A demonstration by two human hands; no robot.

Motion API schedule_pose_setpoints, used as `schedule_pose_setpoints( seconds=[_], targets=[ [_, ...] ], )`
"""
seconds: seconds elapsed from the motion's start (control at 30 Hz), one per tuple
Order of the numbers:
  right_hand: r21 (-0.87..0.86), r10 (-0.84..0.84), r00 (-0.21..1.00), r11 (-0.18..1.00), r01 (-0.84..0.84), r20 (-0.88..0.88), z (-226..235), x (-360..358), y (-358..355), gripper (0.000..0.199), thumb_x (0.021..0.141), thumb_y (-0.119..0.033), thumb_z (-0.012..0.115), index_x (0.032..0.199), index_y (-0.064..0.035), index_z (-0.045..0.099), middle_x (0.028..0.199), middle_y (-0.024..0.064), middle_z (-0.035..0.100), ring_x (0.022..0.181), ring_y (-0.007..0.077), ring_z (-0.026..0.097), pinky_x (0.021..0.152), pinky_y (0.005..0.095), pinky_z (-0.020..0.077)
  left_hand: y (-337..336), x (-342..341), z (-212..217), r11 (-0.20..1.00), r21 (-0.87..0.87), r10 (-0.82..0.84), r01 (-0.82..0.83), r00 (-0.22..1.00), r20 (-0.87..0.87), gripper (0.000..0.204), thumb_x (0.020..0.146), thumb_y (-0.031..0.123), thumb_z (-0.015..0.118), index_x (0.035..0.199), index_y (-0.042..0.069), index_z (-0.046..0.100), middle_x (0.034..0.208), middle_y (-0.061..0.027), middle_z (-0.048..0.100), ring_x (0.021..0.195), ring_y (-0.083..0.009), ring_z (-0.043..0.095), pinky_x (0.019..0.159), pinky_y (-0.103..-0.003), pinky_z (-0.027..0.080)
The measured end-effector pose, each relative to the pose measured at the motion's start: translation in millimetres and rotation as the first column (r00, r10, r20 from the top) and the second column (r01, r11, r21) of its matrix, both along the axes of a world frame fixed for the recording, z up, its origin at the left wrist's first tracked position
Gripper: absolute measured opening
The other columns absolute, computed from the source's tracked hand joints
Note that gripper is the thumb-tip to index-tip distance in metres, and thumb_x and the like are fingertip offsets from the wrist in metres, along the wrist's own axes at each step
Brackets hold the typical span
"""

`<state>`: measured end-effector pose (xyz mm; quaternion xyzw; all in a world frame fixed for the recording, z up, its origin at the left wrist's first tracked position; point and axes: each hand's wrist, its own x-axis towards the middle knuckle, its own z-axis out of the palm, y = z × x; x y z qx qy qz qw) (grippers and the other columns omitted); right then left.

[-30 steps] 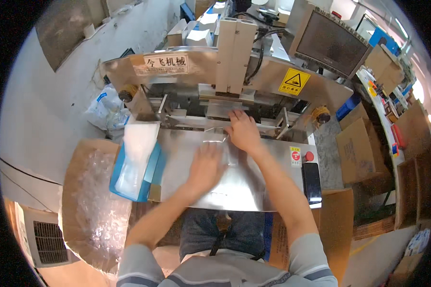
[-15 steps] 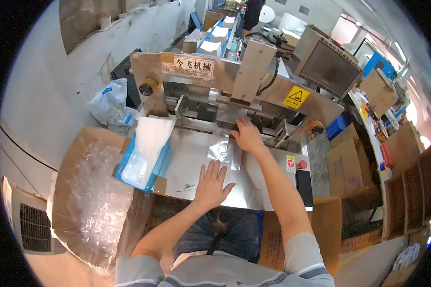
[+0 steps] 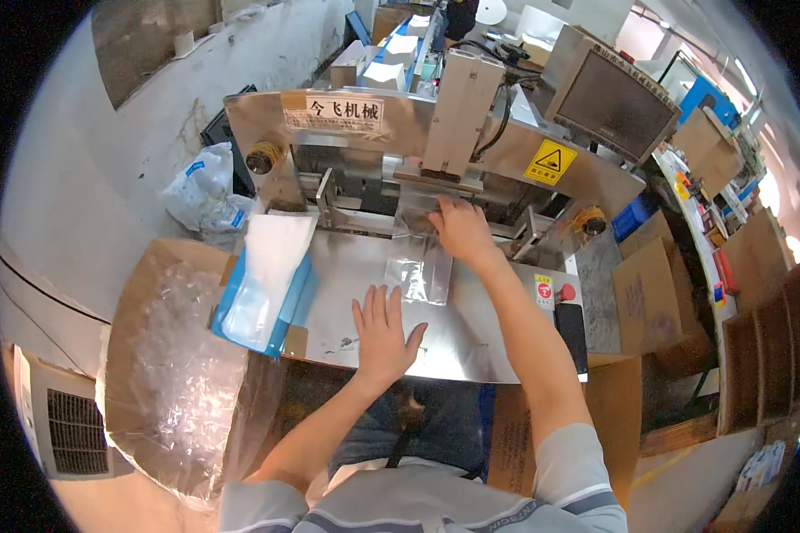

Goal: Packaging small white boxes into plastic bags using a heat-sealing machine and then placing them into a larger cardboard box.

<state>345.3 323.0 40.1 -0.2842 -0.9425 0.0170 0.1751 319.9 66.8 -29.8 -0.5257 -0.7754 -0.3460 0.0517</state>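
Right hand [image 3: 464,233]: right of centre. Fingers forward, loosely bent, tips over the far part of the bag [image 3: 420,274], near the bar [image 3: 462,183]. Whether they pinch or only press, I cannot tell; I judge the touch keeps the bag straight.

Left hand [image 3: 384,345]: below centre. Palm down, fingers and thumb well spread; I see nothing in its grasp. Fingertips at the bag's near left corner, contact uncertain. The spread would suit steadying.

Bag: centre of the frame. Clear, flat, lengthwise to the bar; laid so, I suppose, to avoid creases.

Bar: upper centre, crosswise beneath the column [image 3: 462,115], which seems to carry it.

Table [image 3: 493,330]: mid-frame, smooth steel; presumably chosen so plastic slides easily.

Tray [image 3: 295,313]: left of centre, blue, on the table's left end. Bears a white stack [image 3: 276,253], likely set there for the left arm's reach.

Carton [image 3: 164,253]: lower left, open, beside the table. Contains loose clear plastic [image 3: 182,364].

Button [image 3: 566,292]: right of centre, red, on the table's right edge; aside from the hands, yet reachable, I judge.

Phone [image 3: 571,342]: just below the button, black.

Sign [image 3: 551,162]: upper right, yellow, facing the person, presumably for notice.

Monitor [image 3: 613,93]: upper right, angled.

Sack [image 3: 203,197]: upper left, white and blue.
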Motion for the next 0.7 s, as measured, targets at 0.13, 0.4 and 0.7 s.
schedule_pose_setpoints(
  seconds=[0.13,0.4,0.7],
  targets=[
    [-0.047,-0.007,0.999,0.999,0.010,0.045,7.1,-2.4,5.5,0.043,0.099,-0.032,0.055,0.130,-0.0021,0.056,0.110,0.0252,0.069,0.110,0.0426,0.063,0.094,0.0542,0.0472,0.5,-2.7,3.7,0.991,0.116,0.060,-0.062,0.998,0.024,0.082,0.088,0.034,0.074,0.148,-0.005,0.034,0.153,-0.0326,0.029,0.145,-0.0523,0.023,0.116,-0.067,0.017],
    [0.005,0.051,0.998,0.999,-0.051,-0.024,-4.1,4.1,11.4,0.044,0.101,-0.029,0.051,0.135,-0.0015,0.056,0.117,0.0262,0.068,0.118,0.0437,0.060,0.104,0.0537,0.0430,-1.5,-4.1,-0.1,0.985,0.153,0.078,-0.084,0.996,0.046,0.086,0.090,0.035,0.072,0.151,-0.007,0.028,0.155,-0.0345,0.025,0.147,-0.0534,0.020,0.116,-0.067,0.015],
    [-0.499,-0.096,0.920,0.859,-0.116,-0.379,-24.2,88.5,-48.7,0.055,0.101,-0.032,0.058,0.145,0.0004,0.048,0.132,0.0301,0.060,0.119,0.0396,0.063,0.098,0.0420,0.0506,-3.3,-6.5,-3.9,0.991,0.121,0.060,-0.066,0.997,0.055,0.085,0.092,0.036,0.069,0.151,-0.007,0.026,0.154,-0.0351,0.026,0.146,-0.0535,0.020,0.116,-0.067,0.015]
  ],
)
